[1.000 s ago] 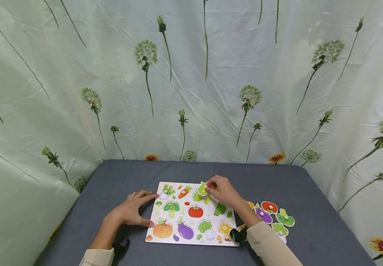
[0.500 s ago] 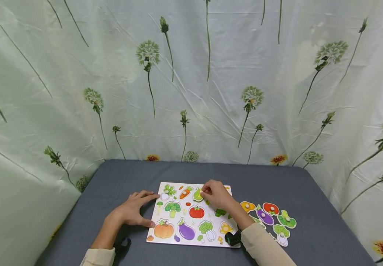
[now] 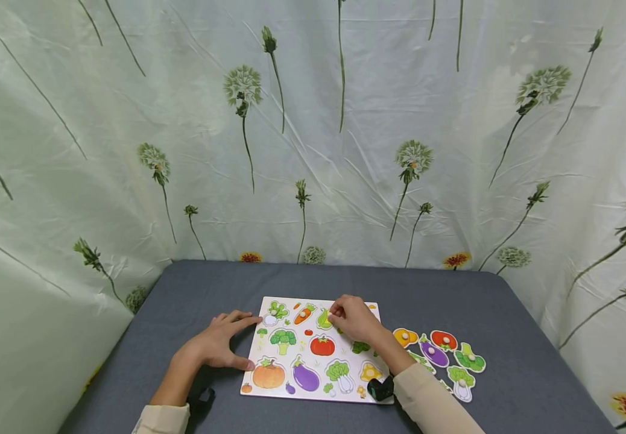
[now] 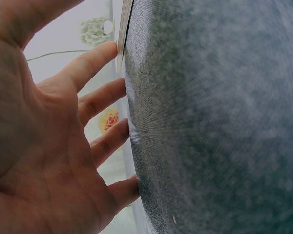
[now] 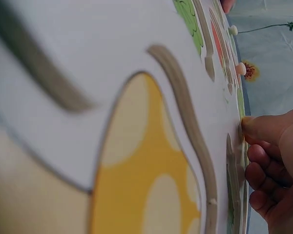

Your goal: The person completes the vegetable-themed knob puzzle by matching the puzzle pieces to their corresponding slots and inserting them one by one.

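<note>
A white vegetable puzzle board [image 3: 291, 392] lies on the table. My left hand [image 3: 215, 340] spreads along its left edge, thumb at the lower corner and index finger near the upper one; the left wrist view shows its fingers [image 4: 100, 100] extended. My right hand [image 3: 353, 316] is over the board's upper right, thumb and index finger pinching a green gourd puzzle piece [image 3: 322, 320]. That piece sits over its matching picture, its knob hidden by the fingertips. In the right wrist view, the right hand [image 5: 278, 156] is low at the board's surface. A turnip piece [image 3: 271, 319] and a carrot piece [image 3: 303, 314] sit left of it.
Right of the board lie several loose knobbed pieces, including an eggplant [image 3: 433, 352], a tomato [image 3: 443, 339], a broccoli [image 3: 470, 360] and a bok choy [image 3: 461, 383]. My right forearm overlaps some of them. A flower-print curtain [image 3: 313, 150] hangs behind the grey-covered table [image 3: 210, 277].
My right hand has moved slightly left and down, bringing the gourd piece from above and right of its picture onto it. The left hand keeps its place on the board's edge.
</note>
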### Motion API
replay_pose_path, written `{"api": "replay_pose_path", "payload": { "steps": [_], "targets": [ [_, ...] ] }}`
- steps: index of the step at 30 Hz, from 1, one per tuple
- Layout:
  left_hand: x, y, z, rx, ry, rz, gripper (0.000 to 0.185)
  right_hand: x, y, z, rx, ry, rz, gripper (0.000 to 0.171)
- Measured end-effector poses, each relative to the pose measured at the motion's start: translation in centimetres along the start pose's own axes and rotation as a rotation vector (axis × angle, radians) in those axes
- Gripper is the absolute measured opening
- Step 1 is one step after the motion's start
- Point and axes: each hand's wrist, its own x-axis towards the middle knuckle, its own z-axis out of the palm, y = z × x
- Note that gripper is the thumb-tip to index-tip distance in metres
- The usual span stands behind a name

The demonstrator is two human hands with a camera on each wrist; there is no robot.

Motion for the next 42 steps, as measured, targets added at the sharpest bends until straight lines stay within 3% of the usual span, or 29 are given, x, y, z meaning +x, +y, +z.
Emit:
{"api": "replay_pose_path", "payload": {
  "steps": [24,31,42],
  "targets": [
    [0.1,0.1,0.2,0.002,0.005,-0.041,0.102,-0.3,-0.2,-1.2,0.04,0.007,0.003,0.009],
    [0.3,-0.8,0.7,0.015,0.028,-0.016,0.103,-0.9,0.7,-2.5,0.03,0.078,0.026,0.009],
    [0.8,-1.7,1.3,-0.008,0.035,-0.03,0.103,-1.9,2.2,-4.8,0.025,0.136,0.05,0.011]
  ]
}}
